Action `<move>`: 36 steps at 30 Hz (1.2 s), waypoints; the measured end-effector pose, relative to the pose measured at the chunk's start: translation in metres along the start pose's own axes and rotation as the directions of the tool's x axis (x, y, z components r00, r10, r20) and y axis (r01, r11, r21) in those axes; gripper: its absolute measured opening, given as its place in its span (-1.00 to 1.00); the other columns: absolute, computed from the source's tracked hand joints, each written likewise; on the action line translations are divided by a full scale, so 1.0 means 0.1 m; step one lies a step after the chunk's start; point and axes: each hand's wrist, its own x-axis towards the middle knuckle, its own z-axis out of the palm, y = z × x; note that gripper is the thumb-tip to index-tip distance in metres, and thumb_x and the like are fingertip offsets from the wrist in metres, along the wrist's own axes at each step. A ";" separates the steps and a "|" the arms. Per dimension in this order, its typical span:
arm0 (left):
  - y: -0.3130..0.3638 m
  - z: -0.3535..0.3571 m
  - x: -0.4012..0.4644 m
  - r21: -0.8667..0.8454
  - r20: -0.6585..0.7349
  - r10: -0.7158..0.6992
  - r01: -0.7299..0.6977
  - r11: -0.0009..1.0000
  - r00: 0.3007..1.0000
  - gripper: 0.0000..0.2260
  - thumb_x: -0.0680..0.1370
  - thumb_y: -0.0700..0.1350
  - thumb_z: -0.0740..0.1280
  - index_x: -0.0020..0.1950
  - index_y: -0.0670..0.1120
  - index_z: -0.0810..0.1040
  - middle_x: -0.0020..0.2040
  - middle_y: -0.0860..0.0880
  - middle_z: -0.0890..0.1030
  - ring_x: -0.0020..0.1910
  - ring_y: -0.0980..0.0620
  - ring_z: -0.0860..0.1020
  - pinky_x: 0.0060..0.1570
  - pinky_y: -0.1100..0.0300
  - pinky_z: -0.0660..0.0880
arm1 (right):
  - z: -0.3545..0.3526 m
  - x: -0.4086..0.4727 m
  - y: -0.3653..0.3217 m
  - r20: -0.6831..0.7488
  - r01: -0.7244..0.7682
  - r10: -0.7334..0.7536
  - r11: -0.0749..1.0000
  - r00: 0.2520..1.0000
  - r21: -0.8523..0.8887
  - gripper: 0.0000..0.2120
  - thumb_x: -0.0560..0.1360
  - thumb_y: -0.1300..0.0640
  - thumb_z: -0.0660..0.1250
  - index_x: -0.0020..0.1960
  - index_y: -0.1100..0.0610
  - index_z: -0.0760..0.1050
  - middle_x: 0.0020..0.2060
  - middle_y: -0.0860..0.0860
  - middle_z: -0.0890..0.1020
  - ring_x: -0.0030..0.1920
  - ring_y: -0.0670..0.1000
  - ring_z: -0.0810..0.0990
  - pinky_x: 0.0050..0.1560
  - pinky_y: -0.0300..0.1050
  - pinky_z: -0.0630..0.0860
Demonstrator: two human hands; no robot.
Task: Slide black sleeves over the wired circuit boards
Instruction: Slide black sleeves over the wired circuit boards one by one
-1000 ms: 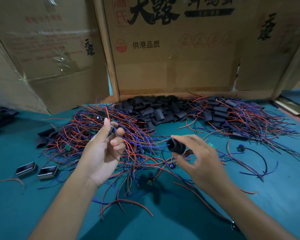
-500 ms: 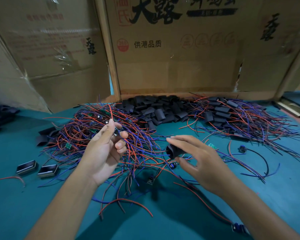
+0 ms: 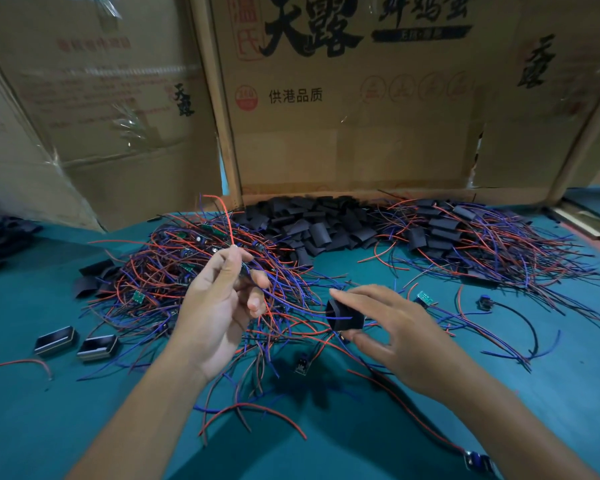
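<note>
My left hand (image 3: 219,306) is raised above the tangled heap of red and blue wired circuit boards (image 3: 174,271), thumb and forefinger pinched shut on a thin wire lead whose red end (image 3: 226,220) sticks upward; whether a board hangs from it I cannot tell. My right hand (image 3: 392,330) holds a short black tube sleeve (image 3: 345,315) between forefinger and thumb, open mouth facing left. Loose black sleeves (image 3: 312,226) lie piled by the brown cardboard box wall (image 3: 354,140), on the teal table mat (image 3: 66,417).

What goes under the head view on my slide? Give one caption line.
Right hand holds a black sleeve open while the left hand lifts wires from the pile on the green table.
</note>
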 end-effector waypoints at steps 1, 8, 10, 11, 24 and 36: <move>0.00 -0.01 0.01 -0.003 -0.001 -0.002 0.002 1.000 1.000 -0.82 0.60 0.01 0.19 -0.04 -0.09 0.42 -0.34 -0.07 0.53 -0.51 0.07 0.35 -0.49 0.27 0.38 | -0.02 0.00 0.01 0.002 -0.006 0.006 1.000 1.000 0.009 -0.52 0.53 0.14 0.40 0.42 0.01 0.42 0.23 -0.14 0.51 0.23 -0.18 0.44 0.27 -0.47 0.21; 0.03 -0.13 0.07 -0.002 -0.033 0.005 -0.005 1.000 0.999 -0.80 0.66 0.01 0.17 -0.04 -0.09 0.44 -0.33 -0.06 0.50 -0.49 0.06 0.32 -0.49 0.27 0.35 | -0.10 0.00 0.05 0.014 0.003 -0.003 0.998 1.000 0.061 -0.53 0.54 0.16 0.38 0.43 0.03 0.41 0.25 -0.18 0.49 0.26 -0.27 0.41 0.30 -0.43 0.22; 0.03 -0.13 0.07 -0.002 -0.029 0.020 -0.020 1.000 0.999 -0.81 0.65 0.01 0.19 -0.05 -0.08 0.44 -0.33 -0.06 0.51 -0.49 0.06 0.32 -0.49 0.27 0.35 | -0.10 0.00 0.05 0.017 -0.002 0.001 0.998 1.000 0.058 -0.53 0.54 0.16 0.38 0.43 0.01 0.41 0.25 -0.18 0.50 0.27 -0.25 0.42 0.30 -0.40 0.25; 0.03 -0.13 0.07 -0.001 -0.025 0.027 -0.027 1.000 0.999 -0.82 0.63 0.02 0.20 -0.05 -0.08 0.44 -0.33 -0.06 0.51 -0.49 0.06 0.33 -0.48 0.27 0.35 | -0.09 0.00 0.04 0.018 -0.003 0.002 0.999 1.000 0.054 -0.53 0.54 0.15 0.39 0.43 0.01 0.41 0.25 -0.17 0.50 0.26 -0.23 0.43 0.31 -0.38 0.25; -0.02 0.04 -0.05 0.103 0.033 0.135 -0.138 0.985 0.990 -0.84 0.59 0.01 0.23 -0.10 -0.05 0.41 -0.30 -0.16 0.59 -0.51 -0.02 0.42 -0.47 0.24 0.41 | 0.02 -0.01 -0.02 -0.019 -0.001 -0.001 0.993 1.000 -0.115 -0.54 0.50 -0.03 0.36 0.38 0.06 0.47 0.14 -0.05 0.56 0.16 -0.04 0.46 0.22 -0.27 0.29; -0.37 0.28 -0.19 0.106 0.090 -0.067 0.057 0.993 0.994 -0.84 0.48 -0.06 0.34 -0.08 -0.12 0.64 -0.03 0.01 0.67 -0.22 0.11 0.50 -0.25 0.33 0.45 | 0.11 0.00 -0.12 -0.204 -0.057 0.044 0.997 0.978 -0.055 -0.63 0.51 0.04 0.33 0.27 0.14 0.50 0.09 -0.02 0.57 0.11 0.00 0.50 0.16 -0.19 0.37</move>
